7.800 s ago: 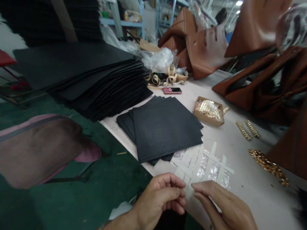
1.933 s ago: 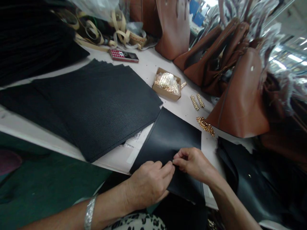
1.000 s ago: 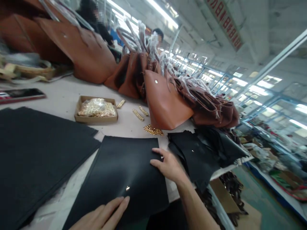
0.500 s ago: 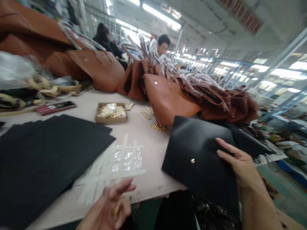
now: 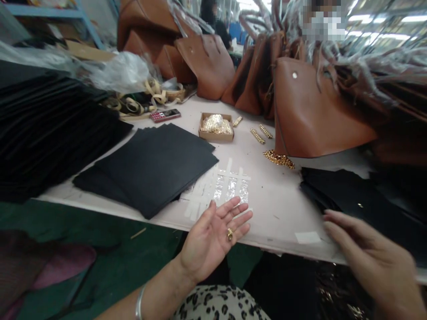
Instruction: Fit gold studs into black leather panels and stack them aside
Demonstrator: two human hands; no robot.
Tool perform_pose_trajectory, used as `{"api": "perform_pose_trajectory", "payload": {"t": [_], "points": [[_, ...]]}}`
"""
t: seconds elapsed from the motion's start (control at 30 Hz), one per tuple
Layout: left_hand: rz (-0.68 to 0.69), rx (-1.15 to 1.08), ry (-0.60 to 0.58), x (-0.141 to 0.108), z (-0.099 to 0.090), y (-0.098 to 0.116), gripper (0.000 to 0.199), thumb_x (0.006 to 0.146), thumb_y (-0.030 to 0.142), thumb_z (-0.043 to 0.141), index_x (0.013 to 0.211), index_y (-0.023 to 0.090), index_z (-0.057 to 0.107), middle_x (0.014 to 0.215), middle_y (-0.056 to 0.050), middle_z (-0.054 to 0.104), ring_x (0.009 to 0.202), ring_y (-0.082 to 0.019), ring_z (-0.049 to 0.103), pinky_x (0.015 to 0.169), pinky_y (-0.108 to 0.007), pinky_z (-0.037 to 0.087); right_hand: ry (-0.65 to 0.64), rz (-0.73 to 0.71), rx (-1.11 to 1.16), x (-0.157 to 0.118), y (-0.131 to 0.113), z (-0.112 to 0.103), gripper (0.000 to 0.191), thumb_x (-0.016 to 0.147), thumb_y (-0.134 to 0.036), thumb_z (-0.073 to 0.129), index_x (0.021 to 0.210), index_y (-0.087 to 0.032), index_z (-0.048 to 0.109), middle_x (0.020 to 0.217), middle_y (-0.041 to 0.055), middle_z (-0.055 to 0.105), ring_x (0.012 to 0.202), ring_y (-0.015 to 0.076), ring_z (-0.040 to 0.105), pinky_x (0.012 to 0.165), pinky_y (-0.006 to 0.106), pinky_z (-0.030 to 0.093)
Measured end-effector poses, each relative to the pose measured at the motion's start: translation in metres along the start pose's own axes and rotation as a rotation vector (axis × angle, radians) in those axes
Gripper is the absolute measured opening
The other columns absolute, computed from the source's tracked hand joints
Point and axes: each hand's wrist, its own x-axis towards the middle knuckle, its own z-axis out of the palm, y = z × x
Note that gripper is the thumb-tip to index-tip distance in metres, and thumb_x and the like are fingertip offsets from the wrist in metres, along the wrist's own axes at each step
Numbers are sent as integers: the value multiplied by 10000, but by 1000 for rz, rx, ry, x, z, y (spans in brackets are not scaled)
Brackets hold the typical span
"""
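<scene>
My left hand (image 5: 211,242) is held palm up over the table's front edge, fingers stretched out. A small gold piece (image 5: 230,234) shows at the base of its fingers; I cannot tell whether it is a worn ring or lies loose. My right hand (image 5: 373,253) is at the right, fingers loosely bent and nothing seen in them. Beside its fingertips lie black leather-like panels (image 5: 336,184), the upper one with a small gold fitting (image 5: 360,205). Left of centre is a stack of black sheets (image 5: 153,162), next to a taped clear patch (image 5: 231,186) on the table.
A cardboard box (image 5: 216,137) of gold parts stands at the back, near short gold chains (image 5: 258,136) and a chain heap (image 5: 279,159). Brown bags (image 5: 313,111) line the rear. A phone (image 5: 166,115) and a tall black pile (image 5: 56,138) are left.
My right hand has let go of the black panel, which now lies at the right. My left hand has turned palm up with fingers spread. The view has swung left and down.
</scene>
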Motion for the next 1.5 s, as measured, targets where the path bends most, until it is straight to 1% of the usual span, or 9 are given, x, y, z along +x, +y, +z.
{"api": "perform_pose_trajectory", "payload": {"t": [0.13, 0.27, 0.43, 0.6, 0.73, 0.83, 1.03, 1.27, 1.5], "points": [[-9, -13, -25, 2, -4, 2, 605, 991, 548, 373, 1398, 104, 437, 1494, -197, 430, 1371, -299, 428, 1150, -428, 312, -200, -457, 260, -1, -98, 65, 257, 934, -153, 575, 1159, -263, 634, 1071, 37, 688, 960, 184, 640, 831, 330, 540], [5, 5, -14, 0, -9, 5, 602, 1000, 548, 324, 1395, 110, 444, 1466, -184, 469, 1361, -263, 442, 1153, -400, 301, -402, -614, 291, 2, -131, 93, 349, 943, -56, 497, 1219, -241, 607, 1117, 55, 641, 997, 198, 565, 857, 369, 517], [-14, 57, -8, -4, -17, 7, 639, 978, 589, 350, 1432, 145, 423, 1461, -157, 478, 1336, -248, 457, 1114, -366, 315, -548, -662, 167, 8, -137, 103, 380, 948, -69, 473, 1275, -232, 581, 1190, 82, 613, 1021, 246, 528, 875, 434, 506], [-14, 55, -9, -7, -27, 9, 597, 961, 584, 430, 1402, 186, 484, 1463, -126, 476, 1230, -211, 528, 934, -295, 433, -573, -699, 218, 15, -140, 106, 219, 973, -101, 471, 1079, -198, 635, 1034, 67, 663, 918, 218, 561, 810, 382, 513], [6, 169, 56, -15, -33, 8, 425, 901, 406, 651, 1216, 121, 642, 1235, -138, 647, 1091, -203, 595, 963, -332, 444, -554, -652, 240, 14, -135, 111, 211, 976, -100, 478, 1064, -207, 637, 946, 45, 672, 854, 195, 584, 765, 354, 510], [4, 122, 106, -18, -35, 6, 381, 887, 348, 674, 1171, 94, 666, 1139, -133, 687, 1043, -194, 608, 995, -359, 439, -586, -624, 233, 12, -132, 113, 272, 976, -99, 458, 1157, -210, 628, 1004, 62, 661, 909, 201, 593, 788, 365, 522], [-10, 43, 93, -15, -30, 11, 470, 894, 446, 655, 1267, 163, 616, 1159, -92, 673, 995, -158, 601, 837, -266, 473, -636, -660, 245, 15, -142, 110, 418, 950, -102, 478, 1351, -214, 516, 1228, 101, 586, 1063, 233, 550, 891, 421, 520], [-12, 55, 109, -14, -29, 14, 501, 936, 472, 572, 1339, 175, 555, 1332, -124, 590, 1177, -204, 553, 906, -285, 451, -569, -704, 160, 14, -149, 116, 220, 955, -108, 491, 1089, -199, 640, 1018, 76, 644, 899, 234, 543, 774, 408, 488], [42, 472, 173, -22, -37, 10, 267, 864, 359, 686, 1047, 164, 684, 993, -59, 696, 933, -187, 622, 891, -351, 483, -514, -655, 136, 14, -140, 116, 140, 959, -137, 506, 1006, -172, 633, 862, 61, 641, 792, 203, 557, 705, 361, 456]]}}
